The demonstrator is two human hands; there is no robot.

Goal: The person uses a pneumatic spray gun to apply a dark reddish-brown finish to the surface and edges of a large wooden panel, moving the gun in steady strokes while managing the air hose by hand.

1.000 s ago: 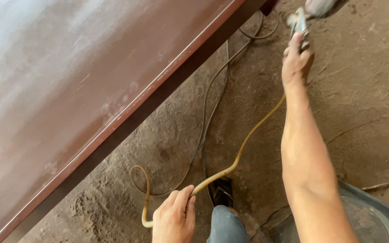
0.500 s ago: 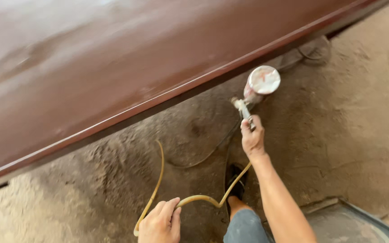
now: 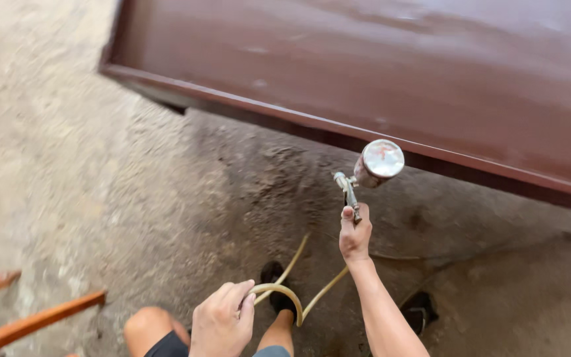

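**Spray gun brought back along the panel's near edge**

The right hand (image 3: 355, 235) was closed around the grip of a small metal spray gun with a round paint-flecked cup (image 3: 371, 168), holding it upright just below the lip of the large glossy reddish-brown panel (image 3: 391, 73). The gun's cup sat close to the panel's near edge, apart from it. Half a second earlier the gun had stood in much the same pose; a second earlier the arm had been stretched far out toward the panel's end. The view had since swung so that the panel's left corner showed, suggesting the work had travelled back along this edge.

The left hand (image 3: 223, 320) was curled around a loop of yellowish rubber hose (image 3: 279, 291), keeping it gathered low beside the knee, as in both earlier views. Black shoes stood on the dusty concrete floor (image 3: 100, 185); orange-brown wooden bars (image 3: 28, 320) lay at lower left.
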